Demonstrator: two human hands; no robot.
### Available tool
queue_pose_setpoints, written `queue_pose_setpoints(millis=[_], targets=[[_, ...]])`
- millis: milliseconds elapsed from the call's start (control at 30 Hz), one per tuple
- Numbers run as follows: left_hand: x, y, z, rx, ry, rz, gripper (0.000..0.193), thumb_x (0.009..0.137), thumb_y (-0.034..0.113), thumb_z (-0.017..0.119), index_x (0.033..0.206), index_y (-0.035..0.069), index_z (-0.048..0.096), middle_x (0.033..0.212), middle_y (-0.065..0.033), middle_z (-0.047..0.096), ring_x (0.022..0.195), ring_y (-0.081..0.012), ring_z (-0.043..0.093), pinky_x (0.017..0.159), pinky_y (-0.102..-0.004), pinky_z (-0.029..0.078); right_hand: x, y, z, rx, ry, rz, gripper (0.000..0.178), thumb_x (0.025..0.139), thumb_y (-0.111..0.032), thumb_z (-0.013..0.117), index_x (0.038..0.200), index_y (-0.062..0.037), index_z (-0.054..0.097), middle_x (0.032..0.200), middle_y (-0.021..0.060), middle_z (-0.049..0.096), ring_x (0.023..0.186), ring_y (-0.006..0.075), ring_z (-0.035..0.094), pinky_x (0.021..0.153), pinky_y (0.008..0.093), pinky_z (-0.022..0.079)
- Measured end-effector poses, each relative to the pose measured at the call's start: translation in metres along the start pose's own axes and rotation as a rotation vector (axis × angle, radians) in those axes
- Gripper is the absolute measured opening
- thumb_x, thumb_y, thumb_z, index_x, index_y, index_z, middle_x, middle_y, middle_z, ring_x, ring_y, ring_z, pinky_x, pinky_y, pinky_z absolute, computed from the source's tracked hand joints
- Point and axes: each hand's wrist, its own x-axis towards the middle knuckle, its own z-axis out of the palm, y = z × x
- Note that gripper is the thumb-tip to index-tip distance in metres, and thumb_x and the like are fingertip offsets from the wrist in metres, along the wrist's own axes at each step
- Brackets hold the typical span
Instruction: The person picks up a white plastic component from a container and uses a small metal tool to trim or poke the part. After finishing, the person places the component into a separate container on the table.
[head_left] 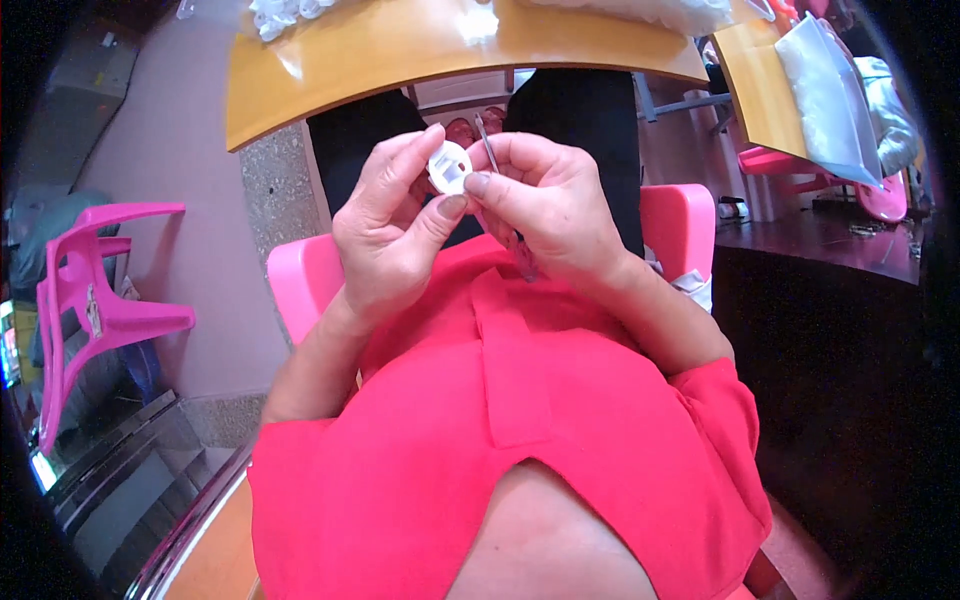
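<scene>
The left hand (385, 235) pinches a small round white plastic part (450, 168) between thumb and fingers, grip closed on its rim. The right hand (545, 205) touches the part's other side and holds thin metal tweezers (487, 143), grip closed around them. Both hover above the lap, just short of the near edge of the wooden bench (400, 50), where more white parts (285, 15) lie.

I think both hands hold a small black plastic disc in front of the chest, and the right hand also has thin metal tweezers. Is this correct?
Not quite: the disc is white, not black, as the head view shows. The rest stands: the left hand and the right hand hold it in front of the chest, and the right hand also has thin metal tweezers.
</scene>
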Motion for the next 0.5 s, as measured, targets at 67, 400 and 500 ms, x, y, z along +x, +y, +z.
queue_pose_setpoints(millis=[67, 400, 500], targets=[[-0.003, 0.004, 0.0, -0.059, 0.013, -0.041, 0.046, 0.084, -0.008, 0.063, 0.128, -0.005, 0.051, 0.12, -0.0125, 0.052, 0.108, -0.0171, 0.054, 0.092, -0.0274, 0.046, -0.002, -0.002, 0.001, -0.057, -0.005, 0.041, 0.011, 0.088, -0.01, 0.06, 0.092, -0.0007, 0.065, 0.07, 0.0001, 0.063, 0.056, 0.0025, 0.051, 0.048, 0.0189, 0.039], [0.004, 0.0, -0.004, -0.199, -0.009, 0.008, 0.035, 0.085, -0.007, 0.062, 0.119, -0.002, 0.059, 0.12, -0.0138, 0.057, 0.108, -0.0176, 0.056, 0.093, -0.0281, 0.046, -0.007, -0.004, 0.002, -0.098, -0.044, 0.068, 0.011, 0.092, -0.009, 0.059, 0.098, -0.0018, 0.063, 0.071, 0.0002, 0.061, 0.057, 0.0021, 0.052, 0.049, 0.0159, 0.04], [-0.001, -0.004, -0.011, -0.278, -0.02, -0.144, 0.037, 0.084, -0.006, 0.063, 0.121, -0.002, 0.058, 0.119, -0.013, 0.058, 0.107, -0.0163, 0.056, 0.091, -0.027, 0.046, -0.007, -0.004, 0.002, 0.006, -0.08, 0.093, 0.011, 0.093, -0.01, 0.057, 0.096, -0.0015, 0.062, 0.07, 0.0004, 0.06, 0.055, 0.0033, 0.05, 0.048, 0.0167, 0.039]])
